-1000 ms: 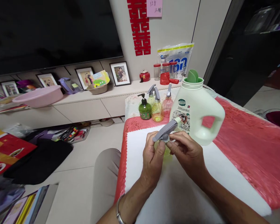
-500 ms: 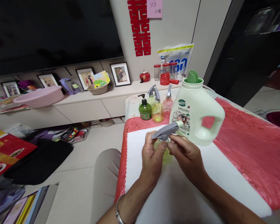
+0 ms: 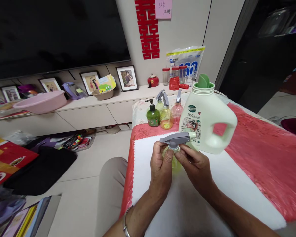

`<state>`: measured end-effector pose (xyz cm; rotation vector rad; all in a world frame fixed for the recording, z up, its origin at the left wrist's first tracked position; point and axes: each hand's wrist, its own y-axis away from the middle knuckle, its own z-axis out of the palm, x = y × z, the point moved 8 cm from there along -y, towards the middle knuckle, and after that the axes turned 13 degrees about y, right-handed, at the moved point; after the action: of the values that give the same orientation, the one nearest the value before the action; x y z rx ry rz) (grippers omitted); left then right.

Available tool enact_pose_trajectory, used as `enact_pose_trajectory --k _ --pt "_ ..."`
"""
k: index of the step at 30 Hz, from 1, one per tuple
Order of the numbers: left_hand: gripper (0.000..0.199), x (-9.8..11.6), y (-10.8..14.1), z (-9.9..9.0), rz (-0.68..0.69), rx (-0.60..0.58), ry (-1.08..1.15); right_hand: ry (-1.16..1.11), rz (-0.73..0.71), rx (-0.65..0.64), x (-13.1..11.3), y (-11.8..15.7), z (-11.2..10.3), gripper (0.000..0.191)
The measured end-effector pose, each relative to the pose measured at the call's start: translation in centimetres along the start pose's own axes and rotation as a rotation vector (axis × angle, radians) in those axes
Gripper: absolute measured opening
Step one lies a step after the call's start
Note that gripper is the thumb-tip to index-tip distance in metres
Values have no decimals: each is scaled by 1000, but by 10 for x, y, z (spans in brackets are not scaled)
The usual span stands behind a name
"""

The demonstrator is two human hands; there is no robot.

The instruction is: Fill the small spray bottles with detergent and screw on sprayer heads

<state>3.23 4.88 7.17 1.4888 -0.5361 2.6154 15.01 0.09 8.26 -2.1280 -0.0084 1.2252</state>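
Observation:
A yellow-green spray bottle [image 3: 175, 164] with a grey trigger head [image 3: 176, 138] is held upright over the white mat [image 3: 145, 164]. My left hand [image 3: 161, 168] wraps round its left side, thumb at the neck. On the other side, my right hand [image 3: 196, 164] has its thumb and fingers closed at the neck, just under the head. The pale nozzle points right, in front of the big light green jug [image 3: 209, 121]. Behind stand a green pump bottle [image 3: 153, 117], a yellow spray bottle [image 3: 166, 117], a pink one [image 3: 177, 112] and a pale green one [image 3: 160, 103].
A green cup [image 3: 203, 81] sits in the jug's mouth. Red plastic [image 3: 268, 158] covers the table around the mat. Along the wall, a shelf [image 3: 128, 95] holds red-lidded jars [image 3: 166, 76], framed photos [image 3: 127, 78] and a pink basin [image 3: 43, 102].
The grey trigger head has turned, so its nozzle now points more level to the right instead of up and right. My right hand has shifted slightly left at the neck.

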Motion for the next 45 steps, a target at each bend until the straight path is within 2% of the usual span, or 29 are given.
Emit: enact_pose_trajectory --k 8,12,20,25,30,33,36,42,45 --pt "26 1 1 3 30 -21 8 -101 112 -7 14 3 3 29" --pt "24 2 0 3 35 -17 35 -137 162 -19 19 5 5 29" --pt "25 4 -1 2 32 -18 18 -376 299 -171 29 8 20 36" --pt "24 2 -1 -1 43 -4 -30 -493 313 -200 30 2 23 43" --pt "17 5 -1 -6 112 31 -127 -455 332 -193 35 5 20 32" --pt "15 10 0 -2 158 8 -165 -400 319 -174 34 4 16 26" --pt "17 12 -1 1 153 -18 -199 -363 279 -150 28 0 12 31" --pt "32 12 5 -9 150 57 -299 -276 117 -169 2 -8 4 23" --pt "27 12 8 -9 182 49 -321 -227 81 -164 -3 -9 1 17"
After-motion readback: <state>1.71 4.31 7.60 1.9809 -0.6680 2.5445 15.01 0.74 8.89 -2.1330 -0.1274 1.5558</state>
